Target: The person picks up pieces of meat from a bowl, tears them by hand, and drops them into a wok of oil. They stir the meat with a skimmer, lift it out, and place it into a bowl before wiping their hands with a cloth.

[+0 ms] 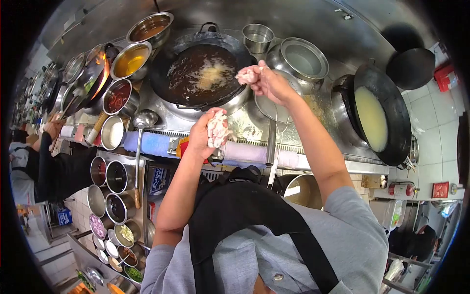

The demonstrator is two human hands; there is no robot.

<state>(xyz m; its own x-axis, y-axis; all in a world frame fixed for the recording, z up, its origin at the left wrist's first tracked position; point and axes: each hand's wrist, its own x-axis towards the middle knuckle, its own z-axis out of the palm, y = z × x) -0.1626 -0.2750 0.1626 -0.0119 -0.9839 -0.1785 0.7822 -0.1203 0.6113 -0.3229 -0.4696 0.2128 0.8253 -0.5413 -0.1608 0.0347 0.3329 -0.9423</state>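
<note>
In the head view, the wok (164,73) contains dark bubbling oil (186,73) with pale pieces frying; at the right, a tilted wok (399,115) contains cloudy yellowish liquid. Metal bowls at the left contain amber liquid and red sauce. The left hand (199,137), palm up, cups raw pale meat (218,130) before the frying wok; the right hand (269,84), reaching forward, pinches a smaller portion (247,76) beside its rim. A blue box (159,180) reads "ROYAL".
</note>
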